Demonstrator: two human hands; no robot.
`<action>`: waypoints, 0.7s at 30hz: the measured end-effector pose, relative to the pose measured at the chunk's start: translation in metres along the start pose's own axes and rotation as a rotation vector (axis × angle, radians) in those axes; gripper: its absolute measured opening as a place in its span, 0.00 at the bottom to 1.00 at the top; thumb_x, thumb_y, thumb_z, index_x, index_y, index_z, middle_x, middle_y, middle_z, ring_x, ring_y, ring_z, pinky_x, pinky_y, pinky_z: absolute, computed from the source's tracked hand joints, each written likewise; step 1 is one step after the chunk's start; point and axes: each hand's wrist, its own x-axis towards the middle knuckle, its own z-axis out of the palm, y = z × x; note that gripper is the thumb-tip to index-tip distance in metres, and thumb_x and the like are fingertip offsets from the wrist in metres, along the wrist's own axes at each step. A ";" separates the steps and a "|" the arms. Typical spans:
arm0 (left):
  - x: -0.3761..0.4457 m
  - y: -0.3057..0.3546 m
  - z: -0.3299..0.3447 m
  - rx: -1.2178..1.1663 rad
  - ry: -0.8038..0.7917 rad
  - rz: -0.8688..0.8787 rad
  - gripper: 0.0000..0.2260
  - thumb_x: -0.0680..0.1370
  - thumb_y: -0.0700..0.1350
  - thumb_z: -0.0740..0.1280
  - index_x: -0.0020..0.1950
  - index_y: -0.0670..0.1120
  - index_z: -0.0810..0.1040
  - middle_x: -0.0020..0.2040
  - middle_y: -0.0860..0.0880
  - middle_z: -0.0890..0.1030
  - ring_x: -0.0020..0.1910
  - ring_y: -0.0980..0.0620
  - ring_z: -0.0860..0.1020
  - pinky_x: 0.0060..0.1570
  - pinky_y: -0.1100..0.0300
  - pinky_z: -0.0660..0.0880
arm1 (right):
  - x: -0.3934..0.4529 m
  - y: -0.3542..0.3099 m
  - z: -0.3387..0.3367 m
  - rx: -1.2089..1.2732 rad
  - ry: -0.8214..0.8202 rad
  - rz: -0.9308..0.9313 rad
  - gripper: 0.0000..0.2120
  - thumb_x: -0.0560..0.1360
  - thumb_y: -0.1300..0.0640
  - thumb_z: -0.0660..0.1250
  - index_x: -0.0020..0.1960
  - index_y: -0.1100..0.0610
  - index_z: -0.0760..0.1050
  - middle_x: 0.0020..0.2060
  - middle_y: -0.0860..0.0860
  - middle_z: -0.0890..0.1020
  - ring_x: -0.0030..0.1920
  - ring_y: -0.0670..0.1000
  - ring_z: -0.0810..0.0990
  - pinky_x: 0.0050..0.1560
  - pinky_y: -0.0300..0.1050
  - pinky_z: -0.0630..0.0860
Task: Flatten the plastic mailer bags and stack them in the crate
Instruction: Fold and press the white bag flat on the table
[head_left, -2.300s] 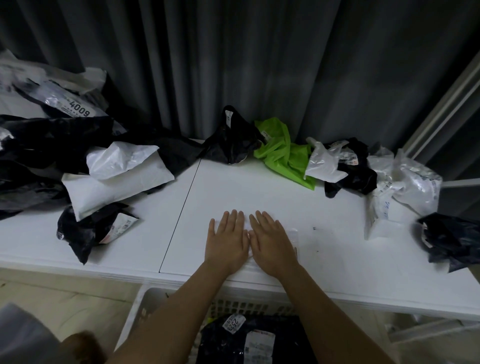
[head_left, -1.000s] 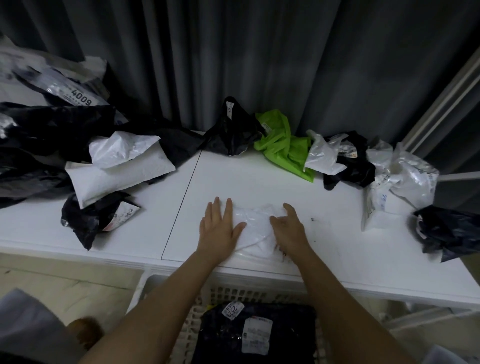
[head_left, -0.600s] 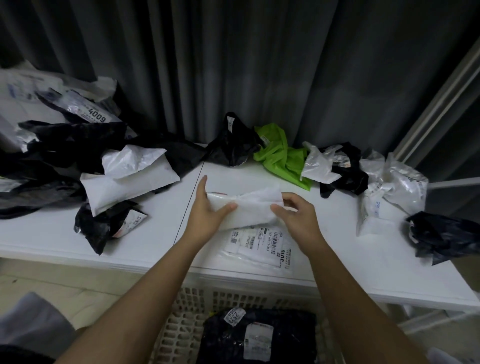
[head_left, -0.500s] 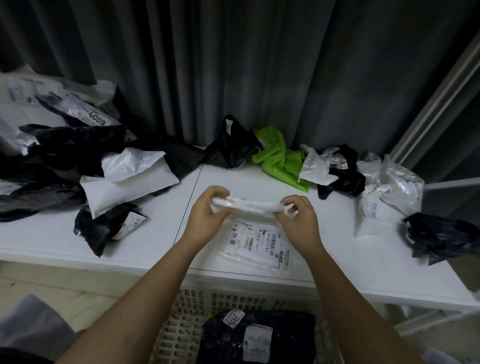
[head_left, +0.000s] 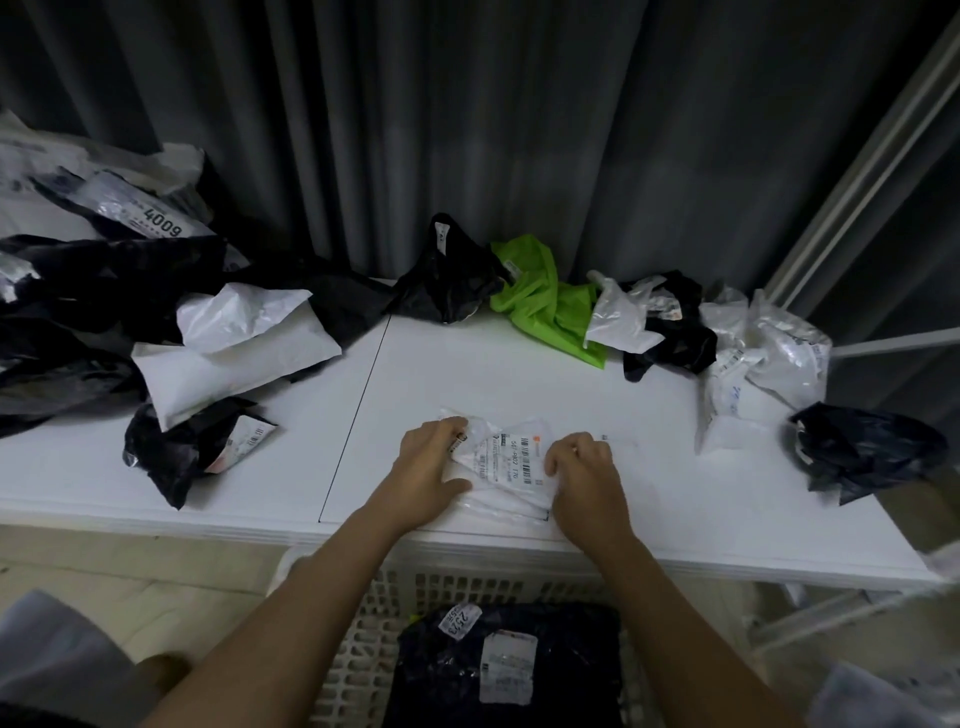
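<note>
A white mailer bag (head_left: 511, 465) with a printed label lies folded near the front edge of the white table (head_left: 519, 374). My left hand (head_left: 428, 467) presses on its left end, fingers curled over the edge. My right hand (head_left: 584, 475) holds its right end, fingers bent on the plastic. Below the table edge stands a white lattice crate (head_left: 363, 623) with a flat black mailer (head_left: 509, 670) inside, labels facing up.
Crumpled black and white mailers (head_left: 156, 322) pile up on the left. Along the back lie a black bag (head_left: 452, 275), a green bag (head_left: 545, 301) and several white and black bags (head_left: 753, 353) to the right. Grey curtains hang behind.
The hands first pressed flat on the bag, then lifted its far edge and folded it toward me. Now both hands are back down on the folded bag.
</note>
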 end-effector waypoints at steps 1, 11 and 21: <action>0.001 0.000 0.000 0.035 -0.018 -0.012 0.32 0.73 0.44 0.72 0.73 0.48 0.61 0.69 0.47 0.66 0.69 0.46 0.60 0.66 0.58 0.58 | 0.004 -0.005 -0.003 0.022 0.041 0.033 0.17 0.58 0.76 0.61 0.40 0.58 0.72 0.46 0.52 0.73 0.49 0.55 0.69 0.40 0.48 0.69; 0.016 0.008 0.008 0.091 -0.066 -0.120 0.23 0.80 0.44 0.57 0.75 0.49 0.59 0.74 0.50 0.61 0.72 0.48 0.57 0.70 0.53 0.54 | 0.029 -0.038 0.011 -0.118 -0.487 -0.014 0.30 0.79 0.35 0.51 0.77 0.42 0.49 0.78 0.48 0.44 0.77 0.56 0.37 0.74 0.58 0.36; 0.027 0.002 0.041 0.160 0.084 -0.013 0.30 0.79 0.60 0.39 0.77 0.48 0.59 0.77 0.50 0.61 0.77 0.52 0.55 0.74 0.54 0.50 | 0.025 -0.021 0.027 -0.143 -0.442 -0.069 0.43 0.68 0.28 0.40 0.78 0.46 0.49 0.78 0.50 0.48 0.77 0.54 0.41 0.74 0.53 0.49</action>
